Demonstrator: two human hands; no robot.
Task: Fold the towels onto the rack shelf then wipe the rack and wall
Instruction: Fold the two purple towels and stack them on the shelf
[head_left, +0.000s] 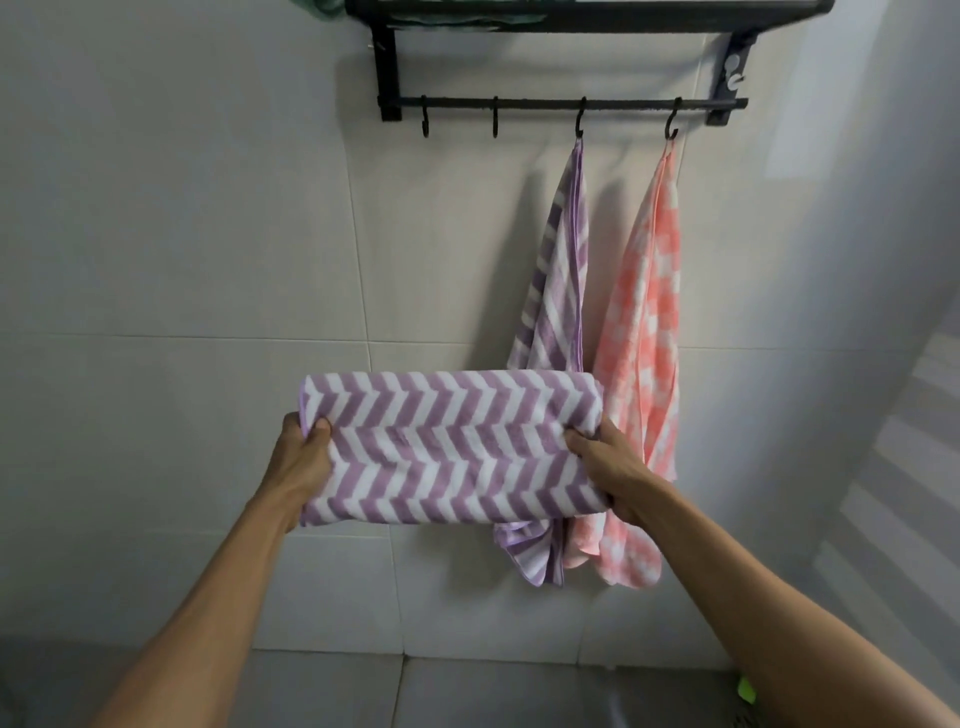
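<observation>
I hold a folded purple-and-white chevron towel (447, 447) flat in front of me, below the rack. My left hand (304, 457) grips its left edge and my right hand (610, 467) grips its right edge. A black wall rack (566, 104) with a shelf on top and a bar of hooks hangs high on the tiled wall (182, 234). A second purple striped towel (563, 270) hangs from the third hook. A pink-and-white checked towel (647, 312) hangs from the fourth hook. Both hanging towels are partly hidden behind the folded one.
Something green (332, 8) lies on the shelf's left end, mostly cut off by the frame. Two hooks (425, 117) at the left of the bar are bare. A side wall (883, 260) closes in on the right. A small green object (746, 690) shows at bottom right.
</observation>
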